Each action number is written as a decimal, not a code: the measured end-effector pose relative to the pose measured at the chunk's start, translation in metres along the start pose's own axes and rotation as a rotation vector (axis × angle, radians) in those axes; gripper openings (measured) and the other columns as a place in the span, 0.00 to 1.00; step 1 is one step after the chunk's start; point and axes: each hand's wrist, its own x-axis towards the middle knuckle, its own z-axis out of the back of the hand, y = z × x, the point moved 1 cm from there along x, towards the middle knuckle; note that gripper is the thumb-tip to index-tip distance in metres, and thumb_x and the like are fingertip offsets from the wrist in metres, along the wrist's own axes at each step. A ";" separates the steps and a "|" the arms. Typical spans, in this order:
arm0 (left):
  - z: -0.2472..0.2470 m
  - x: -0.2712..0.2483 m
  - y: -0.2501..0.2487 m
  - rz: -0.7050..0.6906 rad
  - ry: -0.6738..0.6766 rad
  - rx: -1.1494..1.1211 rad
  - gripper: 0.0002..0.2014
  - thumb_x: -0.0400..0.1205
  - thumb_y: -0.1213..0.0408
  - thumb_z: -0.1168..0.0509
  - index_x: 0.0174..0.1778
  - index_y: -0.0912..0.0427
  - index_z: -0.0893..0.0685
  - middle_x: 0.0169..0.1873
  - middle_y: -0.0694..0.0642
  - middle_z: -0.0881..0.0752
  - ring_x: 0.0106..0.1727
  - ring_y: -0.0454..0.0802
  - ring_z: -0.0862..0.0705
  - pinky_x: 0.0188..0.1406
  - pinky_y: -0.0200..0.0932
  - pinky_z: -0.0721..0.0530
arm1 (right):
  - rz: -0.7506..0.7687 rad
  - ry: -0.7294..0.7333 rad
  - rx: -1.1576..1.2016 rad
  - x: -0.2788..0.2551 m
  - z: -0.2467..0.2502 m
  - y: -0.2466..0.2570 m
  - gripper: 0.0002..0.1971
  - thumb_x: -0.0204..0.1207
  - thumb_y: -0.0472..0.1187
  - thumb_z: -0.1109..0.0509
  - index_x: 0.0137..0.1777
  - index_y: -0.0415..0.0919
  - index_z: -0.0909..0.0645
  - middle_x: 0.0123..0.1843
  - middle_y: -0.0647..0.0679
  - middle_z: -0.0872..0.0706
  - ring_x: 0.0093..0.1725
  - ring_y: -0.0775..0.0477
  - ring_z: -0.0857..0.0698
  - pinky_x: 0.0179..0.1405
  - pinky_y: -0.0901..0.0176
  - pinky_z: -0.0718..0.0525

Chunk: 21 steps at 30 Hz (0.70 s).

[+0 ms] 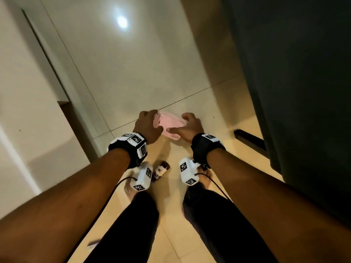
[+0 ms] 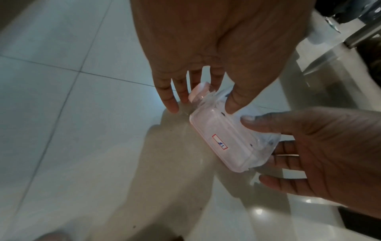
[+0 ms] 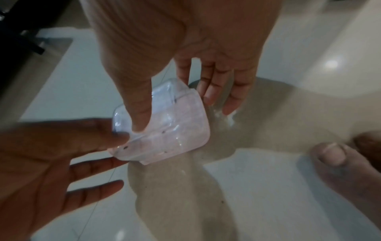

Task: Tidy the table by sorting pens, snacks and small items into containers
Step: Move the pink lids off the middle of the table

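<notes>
A small clear plastic container (image 1: 171, 124) with a pink lid is held above the tiled floor, between both hands. My left hand (image 1: 150, 124) grips its left end, and my right hand (image 1: 188, 126) grips its right end. In the left wrist view the container (image 2: 226, 138) lies lid side up and shows a small red-framed label; the left hand (image 2: 206, 104) pinches it with the thumb in front and fingers behind. In the right wrist view the right hand (image 3: 177, 112) presses its thumb on the clear container (image 3: 169, 127), with the left hand (image 3: 121, 150) at the other end.
A dark snack packet (image 1: 161, 170) lies on the floor between my feet. Another small item (image 1: 93, 243) lies at the lower left by my leg. A dark piece of furniture (image 1: 294, 82) with a black foot (image 1: 248, 138) stands on the right. A wall runs along the left.
</notes>
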 end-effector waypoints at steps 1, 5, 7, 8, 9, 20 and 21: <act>0.000 -0.005 0.006 -0.014 -0.010 0.017 0.32 0.77 0.63 0.29 0.78 0.58 0.30 0.72 0.69 0.30 0.71 0.68 0.26 0.72 0.55 0.27 | -0.006 0.026 0.014 -0.002 -0.002 -0.003 0.39 0.58 0.48 0.13 0.68 0.43 0.24 0.66 0.44 0.20 0.62 0.41 0.19 0.57 0.54 0.18; 0.005 -0.025 0.017 -0.022 -0.156 0.149 0.28 0.73 0.54 0.24 0.70 0.50 0.20 0.70 0.64 0.29 0.67 0.66 0.26 0.63 0.57 0.23 | 0.000 0.085 -0.065 -0.009 -0.010 -0.010 0.29 0.57 0.44 0.12 0.57 0.43 0.20 0.60 0.46 0.17 0.53 0.45 0.17 0.48 0.58 0.21; 0.006 -0.036 0.017 -0.054 -0.231 0.155 0.24 0.72 0.56 0.22 0.64 0.54 0.18 0.63 0.64 0.25 0.59 0.65 0.24 0.54 0.56 0.20 | 0.016 0.058 -0.076 -0.012 -0.017 -0.013 0.28 0.55 0.47 0.11 0.53 0.46 0.21 0.61 0.44 0.18 0.53 0.45 0.17 0.51 0.56 0.18; 0.003 -0.041 0.017 -0.079 -0.238 0.143 0.23 0.73 0.58 0.23 0.63 0.57 0.19 0.59 0.64 0.25 0.55 0.64 0.22 0.51 0.56 0.19 | 0.024 0.047 -0.059 -0.014 -0.019 -0.014 0.30 0.54 0.47 0.11 0.55 0.47 0.21 0.62 0.44 0.19 0.55 0.45 0.17 0.55 0.54 0.16; 0.000 -0.045 0.017 -0.089 -0.219 0.118 0.22 0.75 0.58 0.25 0.62 0.58 0.20 0.58 0.64 0.24 0.52 0.64 0.20 0.49 0.56 0.18 | 0.027 0.039 -0.034 -0.016 -0.021 -0.015 0.33 0.55 0.46 0.11 0.59 0.46 0.21 0.64 0.44 0.19 0.58 0.44 0.17 0.58 0.53 0.16; -0.031 -0.048 0.008 0.315 0.042 -0.479 0.22 0.70 0.37 0.32 0.51 0.46 0.28 0.52 0.58 0.14 0.49 0.60 0.12 0.53 0.60 0.12 | -0.021 0.053 0.085 -0.038 -0.028 -0.037 0.36 0.58 0.36 0.13 0.68 0.40 0.20 0.62 0.46 0.14 0.59 0.44 0.16 0.59 0.50 0.14; -0.033 -0.049 0.005 0.338 0.062 -0.493 0.24 0.66 0.35 0.30 0.48 0.45 0.28 0.52 0.58 0.14 0.49 0.60 0.12 0.52 0.60 0.12 | -0.043 0.046 0.109 -0.041 -0.027 -0.040 0.34 0.57 0.35 0.13 0.66 0.40 0.19 0.60 0.46 0.14 0.57 0.43 0.15 0.59 0.49 0.14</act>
